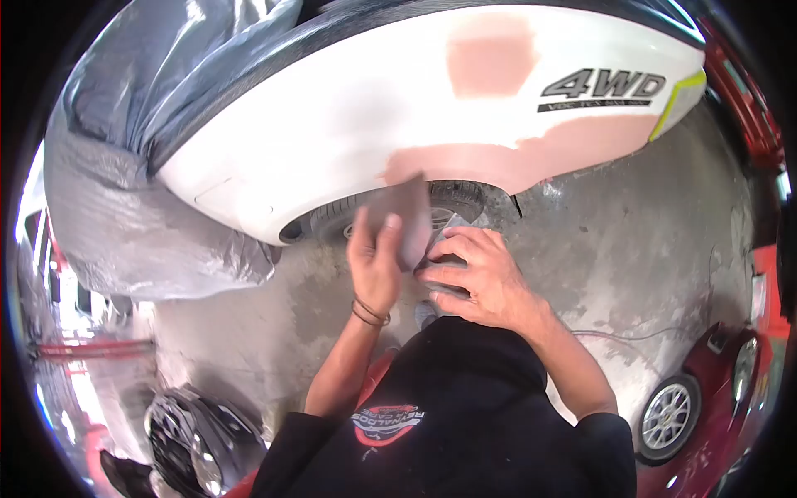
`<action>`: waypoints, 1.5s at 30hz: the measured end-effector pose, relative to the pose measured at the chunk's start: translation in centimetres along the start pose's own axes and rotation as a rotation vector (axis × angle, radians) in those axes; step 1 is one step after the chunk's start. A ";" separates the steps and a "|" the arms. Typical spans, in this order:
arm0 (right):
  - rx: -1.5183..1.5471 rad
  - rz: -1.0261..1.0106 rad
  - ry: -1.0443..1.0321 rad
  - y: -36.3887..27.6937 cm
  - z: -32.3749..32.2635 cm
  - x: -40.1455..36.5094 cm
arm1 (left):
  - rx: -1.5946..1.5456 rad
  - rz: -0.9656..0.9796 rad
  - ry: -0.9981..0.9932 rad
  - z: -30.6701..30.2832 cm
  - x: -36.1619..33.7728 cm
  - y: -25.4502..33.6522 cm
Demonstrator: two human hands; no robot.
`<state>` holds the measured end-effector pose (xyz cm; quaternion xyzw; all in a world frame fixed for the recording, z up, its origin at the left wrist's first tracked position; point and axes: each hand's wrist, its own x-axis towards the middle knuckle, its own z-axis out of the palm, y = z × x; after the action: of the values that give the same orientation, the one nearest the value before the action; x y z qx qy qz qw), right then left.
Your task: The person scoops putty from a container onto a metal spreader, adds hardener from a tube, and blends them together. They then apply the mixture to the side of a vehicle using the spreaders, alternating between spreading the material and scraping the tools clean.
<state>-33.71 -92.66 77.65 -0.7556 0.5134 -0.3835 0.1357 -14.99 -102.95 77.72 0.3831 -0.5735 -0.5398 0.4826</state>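
- Holding a gray sheet (pixel 404 222) upright between thumb and fingers of the left hand (pixel 375 270), before the tire (pixel 465 196).
- Curling the right hand (pixel 486 278) beside it, near a small gray piece (pixel 455 222); cannot tell if pinching.
- Facing a white car panel (pixel 315 124) with pinkish patches.

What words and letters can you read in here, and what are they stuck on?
"4WD": the badge on the white car panel.
"VDC": start of the dark strip under it; the rest is too blurry.
"REYNALDOS": the black shirt, upside down in the picture. The smaller line beside it is too blurry to read.
Any other marks are too small or blurry to read.
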 end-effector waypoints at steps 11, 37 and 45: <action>0.571 0.074 0.234 -0.9 0.6 -2.9 | -0.832 -0.704 -0.211 1.2 -2.0 -4.3; 0.047 0.046 0.014 0.3 1.1 -2.0 | -0.020 0.066 0.076 -0.2 2.8 0.6; 0.424 0.078 0.216 1.4 3.3 -1.9 | -0.631 -0.675 0.082 0.1 -1.3 -2.6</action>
<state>-32.58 -92.21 73.77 -0.6446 0.4617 -0.5555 0.2503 -15.00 -102.04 74.99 0.4038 -0.2048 -0.7993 0.3951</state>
